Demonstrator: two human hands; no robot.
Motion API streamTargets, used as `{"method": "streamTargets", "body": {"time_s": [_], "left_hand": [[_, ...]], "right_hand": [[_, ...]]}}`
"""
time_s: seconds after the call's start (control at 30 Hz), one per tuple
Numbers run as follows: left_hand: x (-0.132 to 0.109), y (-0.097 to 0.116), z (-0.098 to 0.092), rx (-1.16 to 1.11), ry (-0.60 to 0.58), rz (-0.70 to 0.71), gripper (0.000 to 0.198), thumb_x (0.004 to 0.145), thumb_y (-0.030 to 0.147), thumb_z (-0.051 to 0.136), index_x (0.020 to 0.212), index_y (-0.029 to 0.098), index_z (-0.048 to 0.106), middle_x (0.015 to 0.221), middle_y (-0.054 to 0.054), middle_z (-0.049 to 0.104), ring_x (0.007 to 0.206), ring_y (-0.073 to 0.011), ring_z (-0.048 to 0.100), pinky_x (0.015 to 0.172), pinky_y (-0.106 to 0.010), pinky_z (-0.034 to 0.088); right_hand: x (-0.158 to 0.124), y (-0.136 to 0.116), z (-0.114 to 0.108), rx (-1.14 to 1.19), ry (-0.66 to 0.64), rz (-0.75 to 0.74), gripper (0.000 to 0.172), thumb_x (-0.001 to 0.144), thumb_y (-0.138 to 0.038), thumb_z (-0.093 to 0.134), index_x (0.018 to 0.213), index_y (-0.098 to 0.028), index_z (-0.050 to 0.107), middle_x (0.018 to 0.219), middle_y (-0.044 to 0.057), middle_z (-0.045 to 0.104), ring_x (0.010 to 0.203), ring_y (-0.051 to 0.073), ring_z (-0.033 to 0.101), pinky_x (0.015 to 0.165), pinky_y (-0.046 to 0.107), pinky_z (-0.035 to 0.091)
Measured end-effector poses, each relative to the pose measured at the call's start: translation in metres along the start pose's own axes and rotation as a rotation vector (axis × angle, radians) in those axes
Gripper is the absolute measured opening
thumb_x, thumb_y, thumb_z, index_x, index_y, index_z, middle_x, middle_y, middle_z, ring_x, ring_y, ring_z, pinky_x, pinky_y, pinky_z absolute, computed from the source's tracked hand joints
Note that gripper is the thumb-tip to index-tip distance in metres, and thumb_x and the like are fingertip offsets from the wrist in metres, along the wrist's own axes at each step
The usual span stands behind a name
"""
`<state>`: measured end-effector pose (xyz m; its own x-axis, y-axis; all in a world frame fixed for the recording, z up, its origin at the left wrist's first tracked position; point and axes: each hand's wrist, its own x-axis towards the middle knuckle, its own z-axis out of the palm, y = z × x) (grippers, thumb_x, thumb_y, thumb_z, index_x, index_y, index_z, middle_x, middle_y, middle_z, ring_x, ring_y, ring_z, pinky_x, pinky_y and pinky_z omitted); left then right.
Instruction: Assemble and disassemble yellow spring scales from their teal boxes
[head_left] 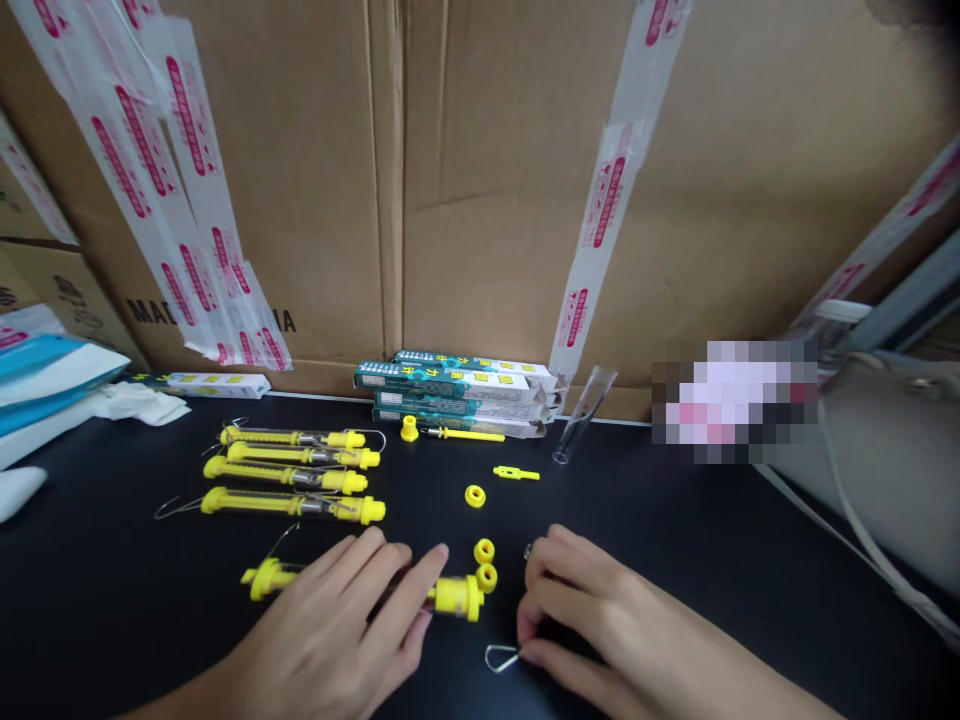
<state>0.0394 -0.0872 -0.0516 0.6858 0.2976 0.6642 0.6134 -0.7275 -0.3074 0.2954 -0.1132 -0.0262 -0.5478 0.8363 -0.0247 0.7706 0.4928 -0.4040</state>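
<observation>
My left hand [360,610] is wrapped over a clear tube with yellow ends [456,597], which lies on the black table with a wire hook at its left. Between the thumb and fingers of my right hand [581,610] is the end of a bent wire loop [501,658]. A small shiny piece shows beside the right index finger, too small to name. Two yellow rings [484,551] sit near the tube's right end, and another yellow ring [475,496] is farther back. Several yellow spring scales [292,505] lie side by side at the left.
Small boxes [457,385] are stacked against the cardboard wall [495,200]. A clear tube [585,415] leans there. Nearby are a yellow rod [472,435], a yellow cap [409,429] and a flat yellow piece [517,473]. A grey bag [892,450] stands at right, packets [60,390] at left.
</observation>
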Motion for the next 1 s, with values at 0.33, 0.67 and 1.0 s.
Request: {"method": "streamTargets", "body": {"time_s": [0.33, 0.67, 1.0], "left_hand": [[-0.004, 0.001, 0.002, -0.038, 0.033, -0.011, 0.035, 0.11, 0.019, 0.035, 0.105, 0.018, 0.069, 0.08, 0.003, 0.077, 0.077, -0.0173, 0.072, 0.078, -0.032, 0.049], [-0.004, 0.001, 0.001, -0.04, 0.023, -0.007, 0.038, 0.11, 0.021, 0.031, 0.101, 0.019, 0.068, 0.076, 0.004, 0.075, 0.073, -0.0162, 0.072, 0.071, -0.031, 0.05], [-0.001, 0.001, -0.001, -0.038, 0.04, -0.008, 0.039, 0.109, 0.018, 0.031, 0.096, 0.018, 0.067, 0.073, 0.003, 0.074, 0.071, -0.0167, 0.071, 0.068, -0.03, 0.049]], "right_hand": [[0.004, 0.0, 0.009, 0.027, 0.145, -0.028, 0.013, 0.095, -0.007, 0.065, 0.096, -0.019, 0.068, 0.097, 0.004, 0.069, 0.089, 0.021, 0.069, 0.076, 0.032, 0.06], [0.013, 0.008, 0.031, 0.106, 0.292, -0.002, 0.048, 0.095, -0.012, 0.067, 0.141, -0.021, 0.055, 0.137, 0.011, 0.062, 0.116, 0.026, 0.069, 0.099, 0.041, 0.061], [0.04, -0.01, 0.029, 0.218, 0.31, -0.152, 0.03, 0.094, -0.004, 0.066, 0.122, -0.014, 0.068, 0.12, 0.01, 0.07, 0.109, 0.021, 0.07, 0.096, 0.031, 0.061]]}}
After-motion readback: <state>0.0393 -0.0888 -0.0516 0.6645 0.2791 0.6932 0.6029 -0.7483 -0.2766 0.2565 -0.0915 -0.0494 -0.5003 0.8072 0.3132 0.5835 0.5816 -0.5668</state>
